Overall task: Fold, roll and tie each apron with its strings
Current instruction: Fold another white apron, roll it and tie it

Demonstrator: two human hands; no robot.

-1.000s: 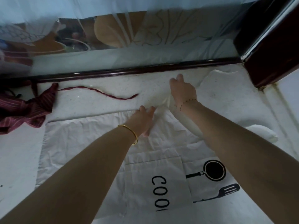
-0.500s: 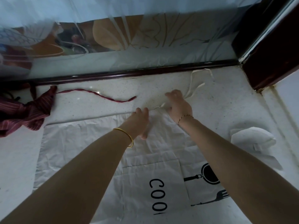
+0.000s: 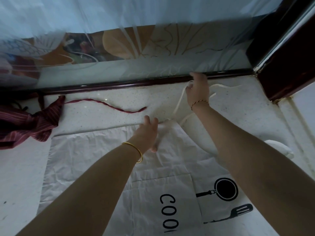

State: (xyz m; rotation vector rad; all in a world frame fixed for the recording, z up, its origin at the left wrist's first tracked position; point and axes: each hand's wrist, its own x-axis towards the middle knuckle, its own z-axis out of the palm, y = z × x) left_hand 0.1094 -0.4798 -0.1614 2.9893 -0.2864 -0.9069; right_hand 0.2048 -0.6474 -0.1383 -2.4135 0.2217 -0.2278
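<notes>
My left hand (image 3: 148,132) presses flat on the white apron (image 3: 95,159), printed "COO". At one o'clock, my right hand (image 3: 198,90) pinches its string (image 3: 178,104).

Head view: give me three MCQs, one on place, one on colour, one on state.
1. Where does the maroon striped apron lie? A) left of the white apron B) on it C) right of it
2. What colour is the string that the right hand holds? A) maroon B) black C) white
3. How is the white apron? A) rolled B) spread flat C) tied
1 A: bunched at the left edge. 2 C: a pale strip leaves its grip. 3 B: the left hand presses its flat top edge.
</notes>
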